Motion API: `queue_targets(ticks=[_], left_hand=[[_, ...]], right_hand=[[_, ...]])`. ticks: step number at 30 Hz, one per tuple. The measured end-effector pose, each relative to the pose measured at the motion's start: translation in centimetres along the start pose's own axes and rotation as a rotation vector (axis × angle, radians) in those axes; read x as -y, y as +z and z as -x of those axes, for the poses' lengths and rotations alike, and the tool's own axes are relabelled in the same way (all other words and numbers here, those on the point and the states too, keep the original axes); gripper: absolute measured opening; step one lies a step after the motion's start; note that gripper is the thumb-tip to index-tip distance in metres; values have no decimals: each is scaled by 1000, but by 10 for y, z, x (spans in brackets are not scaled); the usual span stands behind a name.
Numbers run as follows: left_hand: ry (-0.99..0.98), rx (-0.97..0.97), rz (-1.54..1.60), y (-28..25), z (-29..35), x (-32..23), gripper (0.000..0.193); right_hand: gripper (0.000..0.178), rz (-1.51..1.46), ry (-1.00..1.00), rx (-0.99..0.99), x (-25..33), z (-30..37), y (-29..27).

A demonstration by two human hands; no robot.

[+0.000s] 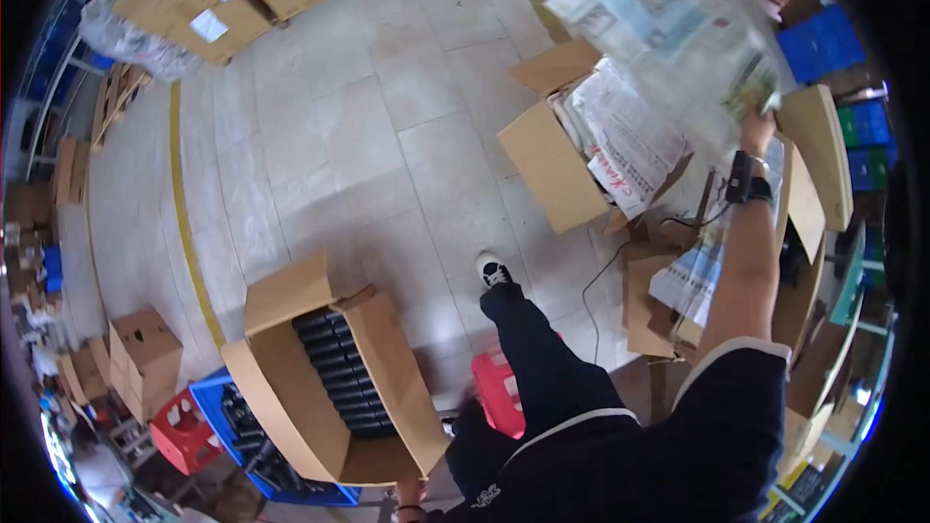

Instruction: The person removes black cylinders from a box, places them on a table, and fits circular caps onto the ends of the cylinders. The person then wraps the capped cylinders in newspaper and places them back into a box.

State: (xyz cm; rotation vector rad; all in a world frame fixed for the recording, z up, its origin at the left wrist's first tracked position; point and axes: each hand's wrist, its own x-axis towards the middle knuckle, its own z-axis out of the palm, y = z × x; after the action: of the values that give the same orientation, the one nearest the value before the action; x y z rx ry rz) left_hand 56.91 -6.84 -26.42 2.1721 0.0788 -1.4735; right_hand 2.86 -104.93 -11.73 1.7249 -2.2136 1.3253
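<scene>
My right hand point(758, 131) reaches out at the far right, closed on a sheet of newspaper point(668, 24) that spreads up and to the left, blurred by motion. Below the sheet, an open cardboard box point(552, 169) holds a stack of printed papers point(630, 121). At the lower edge my left hand point(411, 492) grips the near edge of another open cardboard box point(402, 378); its fingers show only in part. Inside that box several black cylindrical items point(344, 368) lie in a row along one side, beside a bare cardboard bottom.
The box of black items rests on a blue crate point(329, 494) holding more dark parts. Red stools point(499, 392) stand near my leg and at the left. Cartons point(218, 0) are stacked at the far left. A thin cable point(593, 305) trails across the tiled floor.
</scene>
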Motion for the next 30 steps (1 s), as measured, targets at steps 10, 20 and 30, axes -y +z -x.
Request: queue_targets(ticks=[10, 20, 30], left_hand=[[315, 291, -41, 203, -39, -455, 20], [29, 171, -283, 122, -95, -388, 23], [-39, 42, -259, 93, -150, -457, 14]], right_hand=[[54, 428, -233, 569, 35, 44, 107], [65, 798, -184, 903, -21, 215, 165], [81, 511, 415, 1113, -1, 217, 211]])
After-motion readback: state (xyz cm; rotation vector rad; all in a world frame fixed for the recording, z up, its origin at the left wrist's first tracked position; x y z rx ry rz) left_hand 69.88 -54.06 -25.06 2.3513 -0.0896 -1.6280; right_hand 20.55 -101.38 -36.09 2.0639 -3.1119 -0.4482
